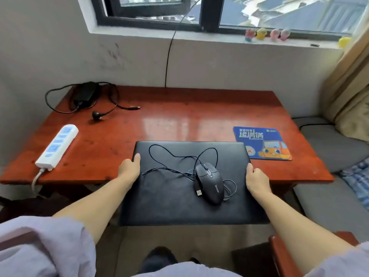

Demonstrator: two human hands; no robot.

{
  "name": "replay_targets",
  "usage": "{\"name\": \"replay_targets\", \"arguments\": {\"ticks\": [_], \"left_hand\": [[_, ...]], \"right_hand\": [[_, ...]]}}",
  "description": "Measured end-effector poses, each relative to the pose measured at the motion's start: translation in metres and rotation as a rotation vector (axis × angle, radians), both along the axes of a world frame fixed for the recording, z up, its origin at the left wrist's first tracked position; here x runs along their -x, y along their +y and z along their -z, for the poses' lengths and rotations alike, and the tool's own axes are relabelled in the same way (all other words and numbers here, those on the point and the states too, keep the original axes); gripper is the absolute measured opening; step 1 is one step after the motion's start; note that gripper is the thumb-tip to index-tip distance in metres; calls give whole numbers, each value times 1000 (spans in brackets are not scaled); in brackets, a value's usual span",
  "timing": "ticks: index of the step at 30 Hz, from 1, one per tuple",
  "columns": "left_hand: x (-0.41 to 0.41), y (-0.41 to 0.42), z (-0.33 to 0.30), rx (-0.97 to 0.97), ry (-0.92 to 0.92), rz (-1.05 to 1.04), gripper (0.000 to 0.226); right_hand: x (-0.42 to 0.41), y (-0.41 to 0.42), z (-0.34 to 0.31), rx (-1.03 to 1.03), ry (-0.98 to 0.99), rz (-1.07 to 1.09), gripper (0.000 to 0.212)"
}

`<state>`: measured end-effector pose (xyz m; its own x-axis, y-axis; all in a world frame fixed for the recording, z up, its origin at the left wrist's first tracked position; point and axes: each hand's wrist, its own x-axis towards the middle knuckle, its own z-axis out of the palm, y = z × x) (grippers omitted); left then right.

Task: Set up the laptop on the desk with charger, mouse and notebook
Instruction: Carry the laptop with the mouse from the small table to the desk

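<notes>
I see the red table (pixel 179 116) under the window, filling most of my view. The closed black laptop (pixel 169 196) sits partly over its near edge, with my left hand (pixel 128 169) and right hand (pixel 257 179) gripping its two sides, fingers (pixel 137 157) clamped on the edges. A blue notebook (pixel 261 142) lies on the table just beside the laptop's far right corner. A white power strip (pixel 58 146) lies at the left, the black charger (pixel 85 94) at the far left corner. The mouse (pixel 209 182) rests on the laptop lid, cable loose around it.
</notes>
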<state>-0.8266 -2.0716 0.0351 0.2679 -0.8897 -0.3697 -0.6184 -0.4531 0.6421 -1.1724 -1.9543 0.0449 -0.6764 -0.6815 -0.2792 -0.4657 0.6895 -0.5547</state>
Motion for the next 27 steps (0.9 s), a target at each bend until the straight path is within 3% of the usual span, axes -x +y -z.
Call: {"name": "replay_targets", "arguments": {"ticks": [6, 16, 27], "left_hand": [[25, -91, 10, -34, -61, -42, 59], [58, -265, 34, -92, -140, 103, 60], [95, -344, 55, -135, -237, 180, 61]], "right_hand": [[33, -119, 8, -29, 3, -91, 57], [61, -261, 47, -146, -19, -16, 60], [108, -342, 51, -314, 88, -207, 51]]}}
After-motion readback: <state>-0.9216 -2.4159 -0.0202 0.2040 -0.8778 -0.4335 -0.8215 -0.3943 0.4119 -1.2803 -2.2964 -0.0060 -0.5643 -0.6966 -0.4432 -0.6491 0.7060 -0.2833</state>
